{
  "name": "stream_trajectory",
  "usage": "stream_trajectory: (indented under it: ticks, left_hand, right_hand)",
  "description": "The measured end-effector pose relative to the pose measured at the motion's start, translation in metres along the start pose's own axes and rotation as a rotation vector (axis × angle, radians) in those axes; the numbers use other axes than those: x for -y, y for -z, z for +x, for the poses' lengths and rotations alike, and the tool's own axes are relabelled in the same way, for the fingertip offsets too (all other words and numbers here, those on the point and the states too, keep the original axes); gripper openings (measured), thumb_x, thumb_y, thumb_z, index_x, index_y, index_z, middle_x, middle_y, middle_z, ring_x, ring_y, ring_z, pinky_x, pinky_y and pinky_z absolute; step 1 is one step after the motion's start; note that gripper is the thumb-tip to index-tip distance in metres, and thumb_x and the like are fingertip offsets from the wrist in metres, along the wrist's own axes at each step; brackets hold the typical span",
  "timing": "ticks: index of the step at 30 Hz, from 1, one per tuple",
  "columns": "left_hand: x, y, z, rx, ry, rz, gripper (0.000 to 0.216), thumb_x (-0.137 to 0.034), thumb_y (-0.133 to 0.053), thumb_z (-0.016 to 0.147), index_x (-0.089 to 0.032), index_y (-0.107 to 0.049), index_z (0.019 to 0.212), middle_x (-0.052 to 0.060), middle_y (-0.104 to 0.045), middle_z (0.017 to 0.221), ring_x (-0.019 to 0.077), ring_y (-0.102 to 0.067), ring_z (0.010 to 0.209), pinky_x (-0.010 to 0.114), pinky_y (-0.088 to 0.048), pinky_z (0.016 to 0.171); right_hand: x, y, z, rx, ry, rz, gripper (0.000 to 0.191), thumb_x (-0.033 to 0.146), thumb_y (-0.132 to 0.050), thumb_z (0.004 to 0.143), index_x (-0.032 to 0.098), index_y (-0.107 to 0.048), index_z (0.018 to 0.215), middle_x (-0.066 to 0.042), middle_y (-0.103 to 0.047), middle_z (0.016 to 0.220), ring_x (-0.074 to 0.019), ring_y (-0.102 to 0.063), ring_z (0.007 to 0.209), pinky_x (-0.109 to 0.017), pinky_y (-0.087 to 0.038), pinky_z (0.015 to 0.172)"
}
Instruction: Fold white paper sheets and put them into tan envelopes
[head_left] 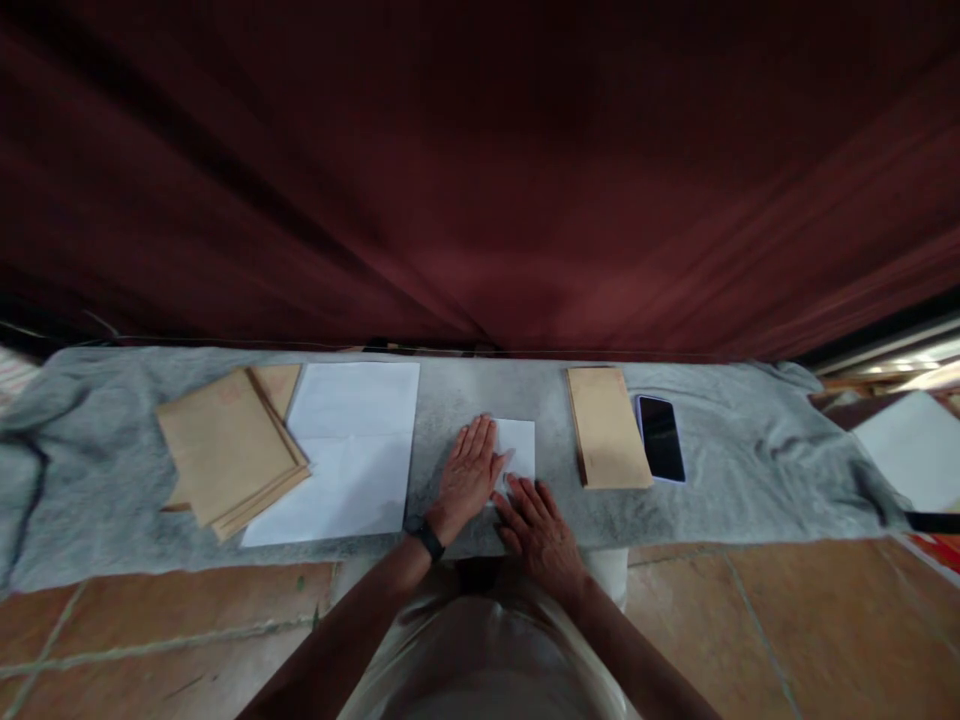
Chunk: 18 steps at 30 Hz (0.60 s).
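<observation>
A small folded sheet of white paper (519,440) lies on the grey cloth in front of me. My left hand (470,468) rests flat over its left side, fingers stretched out and pointing away from me. At its near right corner, my right hand (536,522) has its fingertips on the paper, the fingers extended and slightly spread. Neither hand grips anything. Part of the folded paper is hidden beneath the hands. To the left are larger white sheets (356,465) with a crease across the middle.
Brown envelopes (229,440) lie in a loose pile at the left, partly over the white sheets. On the right sits a neat stack of brown envelopes (611,430) beside a phone (661,438). A dark red curtain (480,200) hangs behind the cloth-covered table (750,450).
</observation>
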<state>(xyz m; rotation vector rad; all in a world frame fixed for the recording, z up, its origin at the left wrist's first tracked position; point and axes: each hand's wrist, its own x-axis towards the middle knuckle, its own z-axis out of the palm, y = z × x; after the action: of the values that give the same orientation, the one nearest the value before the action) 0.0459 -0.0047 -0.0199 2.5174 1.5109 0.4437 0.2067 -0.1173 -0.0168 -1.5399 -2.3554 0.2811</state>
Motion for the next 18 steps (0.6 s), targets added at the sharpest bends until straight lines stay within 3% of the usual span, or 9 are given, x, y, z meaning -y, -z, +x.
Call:
stream_trajectory:
  ticks: [5,10,14,18]
  left_hand:
    - [0.010,0.009,-0.012,-0.009,0.026,0.013,0.057,-0.031,-0.036,0.104,-0.010,-0.036,0.157,0.016,-0.042,0.161,0.0272,-0.031,0.154,0.050,-0.027,0.126]
    - [-0.001,0.012,-0.044,-0.017,-0.022,0.006,0.057,-0.028,-0.040,0.103,-0.013,-0.034,0.158,0.013,-0.035,0.165,0.0281,-0.028,0.155,0.050,-0.028,0.126]
    - [-0.014,0.010,-0.068,0.041,-0.149,0.019,0.057,-0.031,-0.045,0.102,-0.019,-0.037,0.158,0.009,-0.039,0.163,0.0272,-0.031,0.154,0.051,-0.027,0.127]
    - [-0.013,0.009,-0.082,0.051,-0.147,0.003,0.061,-0.034,-0.049,0.101,-0.015,-0.036,0.158,0.014,-0.039,0.163,0.0286,-0.033,0.153,0.052,-0.030,0.125]
  right_hand:
    - [-0.005,0.005,-0.018,0.045,0.043,0.025,0.056,0.032,-0.054,0.103,0.027,-0.039,0.157,-0.007,-0.041,0.162,-0.0277,-0.040,0.149,-0.053,-0.035,0.123]
    - [-0.014,0.011,-0.022,0.053,0.069,0.074,0.054,0.032,-0.047,0.105,0.021,-0.038,0.157,-0.008,-0.042,0.162,-0.0248,-0.039,0.149,-0.051,-0.034,0.124]
    - [-0.021,0.008,0.003,-0.026,-0.048,0.084,0.051,0.028,-0.041,0.106,0.017,-0.041,0.155,-0.011,-0.045,0.160,-0.0249,-0.039,0.149,-0.051,-0.034,0.124]
    - [-0.023,-0.005,0.026,-0.120,-0.232,0.019,0.052,0.026,-0.040,0.105,0.015,-0.041,0.155,-0.014,-0.044,0.160,-0.0281,-0.037,0.150,-0.051,-0.031,0.123]
